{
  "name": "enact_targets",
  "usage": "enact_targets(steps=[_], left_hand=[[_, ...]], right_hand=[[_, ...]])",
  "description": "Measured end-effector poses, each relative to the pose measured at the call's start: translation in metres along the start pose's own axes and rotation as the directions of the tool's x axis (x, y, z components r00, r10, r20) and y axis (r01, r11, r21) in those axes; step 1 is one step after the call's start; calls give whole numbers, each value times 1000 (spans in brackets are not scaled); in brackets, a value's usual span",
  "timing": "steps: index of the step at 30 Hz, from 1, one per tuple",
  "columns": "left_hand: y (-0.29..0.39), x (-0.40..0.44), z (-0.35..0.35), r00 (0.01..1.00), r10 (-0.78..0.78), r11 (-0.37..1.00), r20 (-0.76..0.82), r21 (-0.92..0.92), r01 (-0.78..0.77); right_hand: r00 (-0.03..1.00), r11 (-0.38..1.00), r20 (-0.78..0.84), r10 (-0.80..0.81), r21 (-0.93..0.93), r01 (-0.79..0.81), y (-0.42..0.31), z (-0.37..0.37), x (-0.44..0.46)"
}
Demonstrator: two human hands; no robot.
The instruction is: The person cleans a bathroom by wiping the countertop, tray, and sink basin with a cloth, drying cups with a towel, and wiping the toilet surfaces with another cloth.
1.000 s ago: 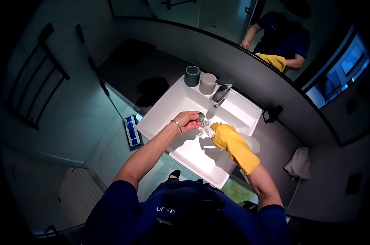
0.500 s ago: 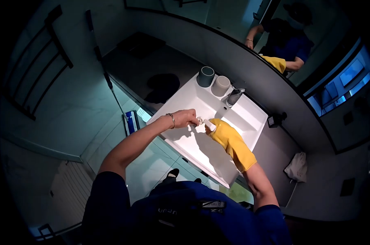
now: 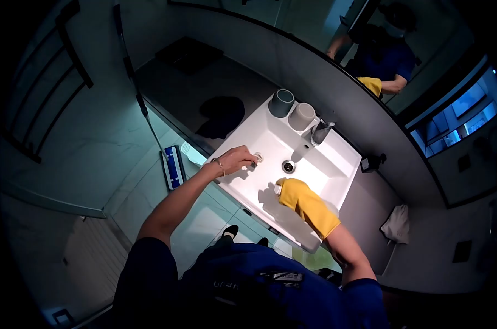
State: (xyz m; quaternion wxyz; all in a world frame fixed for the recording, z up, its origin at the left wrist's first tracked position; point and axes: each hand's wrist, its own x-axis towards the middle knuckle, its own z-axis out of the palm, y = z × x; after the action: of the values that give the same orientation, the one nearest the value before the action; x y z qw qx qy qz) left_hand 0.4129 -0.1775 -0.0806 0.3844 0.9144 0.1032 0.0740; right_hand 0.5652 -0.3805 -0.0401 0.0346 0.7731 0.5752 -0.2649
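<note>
The bare left hand (image 3: 234,161) is at nine o'clock of the basin (image 3: 325,170), its fingers pinched together on a small pale drain piece (image 3: 258,158) over the basin. The piece sticks out past the fingertips toward three o'clock; it is too small and too covered to tell its long axis. Right of it, near the basin's middle, is the round drain hole (image 3: 288,166). At five o'clock the right hand (image 3: 306,203), in a yellow glove, points toward ten, fingers curled round a white piece (image 3: 278,189) that is mostly hidden. A dark towel rack (image 3: 54,82) hangs at ten o'clock; a mop (image 3: 173,167) stands at nine on the tiled floor (image 3: 204,205), its handle rising toward eleven. On the basin's rim, a grey-green cup (image 3: 281,103) and a beige cup (image 3: 301,117) stand around twelve, the faucet (image 3: 322,132) between one and two. The dark worktop (image 3: 363,203) flanks the basin, with a pale cloth bag (image 3: 395,223) at four. The mirror (image 3: 298,16) crosses above.
</note>
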Motion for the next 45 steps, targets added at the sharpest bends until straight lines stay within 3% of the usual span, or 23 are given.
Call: enact_targets(steps=[1, 3, 5, 8, 10, 12, 14, 15, 17, 18, 20, 21, 22, 23, 25, 26, 31, 35, 37, 38, 39, 42, 45], left_hand=[[-3, -6, 2, 1000, 0, 1000, -5, -5, 0], [-9, -19, 7, 917, -292, 904, -271, -392, 172], [-20, -29, 15, 863, -362, 818, -351, -563, 114], [-23, -45, 14, 681, -620, 601, -389, -794, 93], [-20, -59, 19, 686, -622, 587, -378, -805, 89], [-12, -70, 22, 700, -614, 594, -364, -798, 106], [-11, -72, 32, 724, -599, 568, -343, -819, 82], [-10, -73, 36, 748, -581, 540, -321, -839, 60], [-6, -72, 36, 778, -550, 534, -303, -844, 50], [-7, -70, 35, 790, -541, 553, -290, -830, 74], [-4, -65, 31, 799, -540, 575, -265, -809, 121], [-9, -62, 33, 801, -543, 547, -251, -830, 111], [-8, -60, 30, 803, -538, 553, -255, -826, 108], [-7, -58, 29, 807, -530, 560, -259, -822, 104], [-11, -52, 31, 826, -511, 558, -240, -823, 107], [-12, -49, 34, 837, -498, 544, -228, -833, 98], [-8, -35, 48, 883, -451, 520, -134, -843, 138], [-4, -35, 44, 919, -383, 601, -98, -782, 167], [-3, -34, 41, 911, -400, 598, -98, -781, 179], [-5, -34, 40, 910, -398, 611, -117, -773, 168], [-6, -34, 39, 908, -405, 609, -111, -774, 177], [-4, -31, 39, 904, -407, 545, -128, -828, 128], [1, -25, 39, 940, -314, 558, -131, -827, 71]], right_hand=[[1000, 1000, 3, 0, -7, 0, -8, -6, 2], [995, 991, 94, 16, 129, -28, -26, -14, 7], [990, 992, 137, -41, 127, 23, -36, 4, 36], [977, 919, -80, -199, 330, 214, -40, 19, 70], [998, 896, 59, -22, 443, -6, -19, 10, 117], [943, 946, -322, -88, 270, 180, 35, 10, 155], [906, 829, -154, 395, 484, -280, 44, -16, 166], [905, 825, -148, 400, 489, -284, 49, -22, 163], [944, 1000, -330, 19, -4, -22, 64, -31, 147], [944, 999, -329, 33, -2, -36, 73, -36, 137], [951, 860, -51, -304, -443, 252, 92, -44, 110], [987, 928, 5, -163, -340, 155, 97, -56, 88], [975, 982, -121, 186, 48, -181, 114, -41, 70], [837, 779, -108, 536, 445, -441, 131, -24, 48], [923, 923, -57, 380, 86, -375, 184, -8, 9], [716, 674, 10, 699, 325, -663, 140, -34, -22], [632, 584, -63, 772, 461, -668, 119, -13, -73], [647, 405, -25, 762, 798, -446, 110, 14, -100], [862, 494, 154, 483, 765, -413, 131, 48, -108], [824, 664, 145, 548, 523, -534, 46, 1, -122], [823, 654, 235, 518, 511, -558, 35, 10, -123], [849, 732, 256, 462, 430, -528, 45, 53, -93], [927, 895, 169, 335, 248, -369, -30, -5, -48]])
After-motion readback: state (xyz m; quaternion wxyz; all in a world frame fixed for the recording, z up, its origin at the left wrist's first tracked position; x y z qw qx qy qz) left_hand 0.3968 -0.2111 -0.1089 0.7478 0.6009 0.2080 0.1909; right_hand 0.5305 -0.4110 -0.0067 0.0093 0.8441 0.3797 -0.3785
